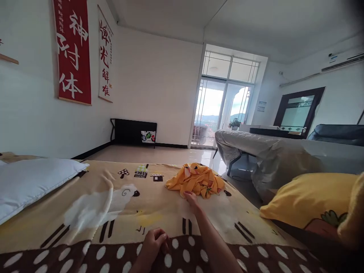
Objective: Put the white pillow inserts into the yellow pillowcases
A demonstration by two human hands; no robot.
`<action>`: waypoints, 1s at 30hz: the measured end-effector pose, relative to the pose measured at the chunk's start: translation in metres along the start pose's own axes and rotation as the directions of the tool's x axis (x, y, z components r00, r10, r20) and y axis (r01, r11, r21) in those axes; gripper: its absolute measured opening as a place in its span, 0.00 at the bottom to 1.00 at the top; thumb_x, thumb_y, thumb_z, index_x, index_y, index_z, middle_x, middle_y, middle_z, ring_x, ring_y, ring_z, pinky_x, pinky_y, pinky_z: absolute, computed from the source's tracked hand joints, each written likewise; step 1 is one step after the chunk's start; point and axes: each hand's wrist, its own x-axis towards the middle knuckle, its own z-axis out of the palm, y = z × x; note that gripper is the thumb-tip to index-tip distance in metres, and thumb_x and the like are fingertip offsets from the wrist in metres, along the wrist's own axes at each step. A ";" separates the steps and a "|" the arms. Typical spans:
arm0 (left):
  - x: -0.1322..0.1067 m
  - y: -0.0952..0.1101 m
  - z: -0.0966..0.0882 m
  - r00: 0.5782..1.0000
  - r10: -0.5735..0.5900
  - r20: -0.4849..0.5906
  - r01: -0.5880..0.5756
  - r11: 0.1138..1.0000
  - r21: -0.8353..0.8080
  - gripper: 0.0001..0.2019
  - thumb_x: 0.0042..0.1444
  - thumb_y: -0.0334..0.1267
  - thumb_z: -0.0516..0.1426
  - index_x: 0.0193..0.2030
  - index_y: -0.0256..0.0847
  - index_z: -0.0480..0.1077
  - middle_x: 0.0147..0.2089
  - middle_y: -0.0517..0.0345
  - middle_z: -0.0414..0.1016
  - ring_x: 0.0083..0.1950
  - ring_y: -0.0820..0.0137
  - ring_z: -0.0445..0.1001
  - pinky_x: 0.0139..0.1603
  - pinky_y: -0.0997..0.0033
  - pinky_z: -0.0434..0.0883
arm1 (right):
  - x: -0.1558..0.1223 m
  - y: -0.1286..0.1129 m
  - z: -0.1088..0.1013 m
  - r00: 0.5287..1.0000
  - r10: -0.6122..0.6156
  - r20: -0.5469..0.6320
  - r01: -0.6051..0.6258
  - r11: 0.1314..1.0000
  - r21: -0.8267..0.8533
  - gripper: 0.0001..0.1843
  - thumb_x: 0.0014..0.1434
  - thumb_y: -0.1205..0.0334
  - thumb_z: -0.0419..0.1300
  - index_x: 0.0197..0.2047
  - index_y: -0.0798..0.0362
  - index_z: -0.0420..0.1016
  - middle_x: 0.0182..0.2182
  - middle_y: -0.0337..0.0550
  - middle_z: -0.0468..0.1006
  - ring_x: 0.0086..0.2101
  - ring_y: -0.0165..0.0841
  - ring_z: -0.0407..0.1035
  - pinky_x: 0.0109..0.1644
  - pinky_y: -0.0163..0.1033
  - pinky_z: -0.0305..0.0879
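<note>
A crumpled orange cloth [199, 181] with small printed patterns lies in a heap on the blanket [170, 223]. The blanket is beige with sheep and chick drawings and has a brown border with white dots. My right hand [192, 200] reaches forward and pinches the near edge of the cloth between thumb and fingers. Closer to me, my left hand [157, 239] rests over the blanket's brown border, its fingers curled and nothing visible in them. It is apart from the cloth.
To the left lies a white pillow [40, 182]. A yellow pillow [309, 201] with a carrot print is at the right. Behind it stands a table covered in plastic sheeting [256, 144]. A black folded-looking frame [127, 131] leans by the far wall, left of glass doors [212, 110].
</note>
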 end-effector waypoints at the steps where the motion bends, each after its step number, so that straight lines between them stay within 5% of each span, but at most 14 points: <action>1: 0.002 -0.001 0.000 1.000 -0.023 -0.008 0.023 1.000 -0.020 0.13 0.41 0.48 0.50 0.22 0.40 0.65 0.17 0.59 0.69 0.21 0.69 0.66 0.29 0.68 0.62 | 0.004 0.004 0.005 0.999 0.034 0.006 -0.034 0.998 0.054 0.14 0.64 0.55 0.54 0.46 0.53 0.72 0.44 0.45 0.74 0.39 0.31 0.70 0.42 0.41 0.71; 6: 0.005 -0.004 0.001 0.999 -0.014 -0.033 0.014 1.000 -0.011 0.11 0.41 0.45 0.51 0.22 0.39 0.66 0.17 0.59 0.68 0.21 0.71 0.65 0.27 0.70 0.60 | 0.037 -0.017 0.003 0.996 0.085 -0.003 -0.081 0.949 0.306 0.19 0.57 0.50 0.60 0.44 0.57 0.74 0.38 0.45 0.76 0.37 0.35 0.71 0.41 0.42 0.68; 10: 0.004 0.015 -0.008 1.000 0.000 -0.008 -0.001 0.997 -0.071 0.15 0.41 0.49 0.51 0.24 0.38 0.65 0.19 0.57 0.70 0.19 0.71 0.65 0.22 0.71 0.58 | 0.051 -0.082 -0.015 0.999 -0.031 -0.037 0.044 0.889 0.455 0.24 0.47 0.49 0.62 0.44 0.55 0.77 0.41 0.47 0.77 0.43 0.39 0.68 0.46 0.42 0.64; 14: -0.011 0.066 -0.023 0.973 0.196 -0.121 -0.202 0.979 -0.039 0.23 0.45 0.50 0.54 0.45 0.36 0.66 0.37 0.47 0.76 0.31 0.66 0.74 0.25 0.70 0.65 | 0.010 -0.157 -0.026 0.974 -0.228 0.005 0.189 0.816 0.546 0.23 0.49 0.54 0.60 0.49 0.48 0.76 0.45 0.41 0.74 0.45 0.35 0.67 0.50 0.40 0.63; 17: -0.033 0.106 -0.037 0.793 0.480 -0.377 -0.428 0.877 0.216 0.33 0.46 0.47 0.59 0.59 0.42 0.57 0.58 0.43 0.67 0.49 0.61 0.72 0.40 0.62 0.72 | -0.054 -0.199 -0.028 0.839 -0.507 0.198 0.278 0.712 0.645 0.22 0.52 0.57 0.60 0.52 0.46 0.75 0.50 0.42 0.71 0.49 0.36 0.65 0.53 0.41 0.63; 19: -0.046 0.121 -0.048 0.664 0.569 -0.485 -0.442 0.822 0.359 0.28 0.46 0.47 0.59 0.55 0.44 0.61 0.55 0.47 0.68 0.50 0.59 0.71 0.44 0.57 0.72 | -0.098 -0.214 -0.029 0.729 -0.614 0.302 0.340 0.708 0.619 0.22 0.53 0.60 0.62 0.52 0.45 0.75 0.53 0.41 0.69 0.54 0.37 0.62 0.58 0.41 0.59; 20: -0.050 0.126 -0.054 0.636 0.592 -0.495 -0.432 0.805 0.407 0.23 0.47 0.47 0.58 0.49 0.44 0.65 0.50 0.49 0.71 0.48 0.58 0.72 0.44 0.56 0.71 | -0.116 -0.216 -0.028 0.682 -0.643 0.350 0.362 0.712 0.602 0.22 0.53 0.61 0.62 0.53 0.45 0.74 0.52 0.42 0.70 0.54 0.37 0.62 0.59 0.42 0.57; 22: -0.055 0.129 -0.066 0.643 0.619 -0.451 -0.424 0.778 0.463 0.13 0.46 0.45 0.58 0.38 0.43 0.68 0.39 0.53 0.74 0.43 0.58 0.73 0.43 0.56 0.71 | -0.141 -0.209 -0.026 0.625 -0.644 0.440 0.404 0.750 0.524 0.26 0.52 0.64 0.63 0.56 0.45 0.71 0.51 0.43 0.71 0.53 0.35 0.64 0.59 0.41 0.57; 24: -0.057 0.130 -0.074 0.688 0.619 -0.378 -0.384 0.754 0.533 0.08 0.44 0.42 0.57 0.30 0.42 0.68 0.33 0.54 0.74 0.39 0.58 0.73 0.40 0.59 0.71 | -0.152 -0.188 -0.020 0.637 -0.601 0.483 0.430 0.796 0.425 0.31 0.50 0.67 0.64 0.59 0.46 0.68 0.53 0.44 0.70 0.53 0.35 0.63 0.59 0.41 0.58; 30: -0.059 0.135 -0.065 0.883 0.450 -0.133 -0.311 0.774 0.551 0.10 0.55 0.41 0.49 0.36 0.43 0.70 0.37 0.55 0.76 0.37 0.66 0.75 0.37 0.68 0.70 | -0.142 -0.104 0.005 0.860 -0.363 0.359 0.299 0.928 0.223 0.34 0.48 0.70 0.58 0.60 0.47 0.63 0.51 0.45 0.73 0.48 0.35 0.67 0.51 0.42 0.64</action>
